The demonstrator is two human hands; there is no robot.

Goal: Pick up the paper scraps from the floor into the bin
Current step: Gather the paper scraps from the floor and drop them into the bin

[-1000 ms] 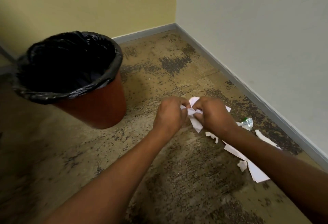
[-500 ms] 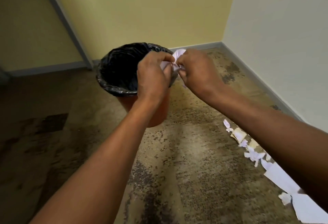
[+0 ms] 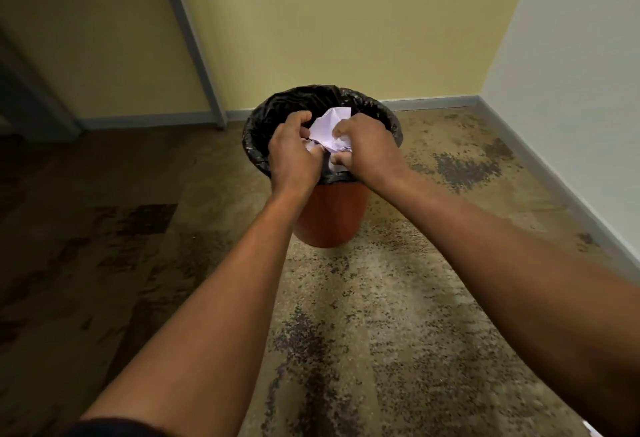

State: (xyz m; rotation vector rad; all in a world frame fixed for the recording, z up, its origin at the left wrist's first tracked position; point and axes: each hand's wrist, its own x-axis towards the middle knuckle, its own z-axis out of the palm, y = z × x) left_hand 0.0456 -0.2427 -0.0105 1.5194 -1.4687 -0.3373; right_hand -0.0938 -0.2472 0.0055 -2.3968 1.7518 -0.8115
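Note:
A red-brown bin lined with a black bag stands on the floor near the room's corner. Over its mouth I hold a bunch of crumpled white paper scraps between both hands. My left hand grips the bunch from the left, and my right hand grips it from the right. Both hands sit just above the bin's near rim. A small white scrap shows at the bottom right edge, mostly hidden by my right arm.
The stained, speckled floor stretches toward me. A yellow wall stands behind the bin and a pale wall runs along the right, both with grey skirting. A grey frame post rises at the back left.
My hands lifted the paper bunch from the floor by the right wall and carried it left to over the bin's mouth. The loose scraps on the floor have slid almost out of view.

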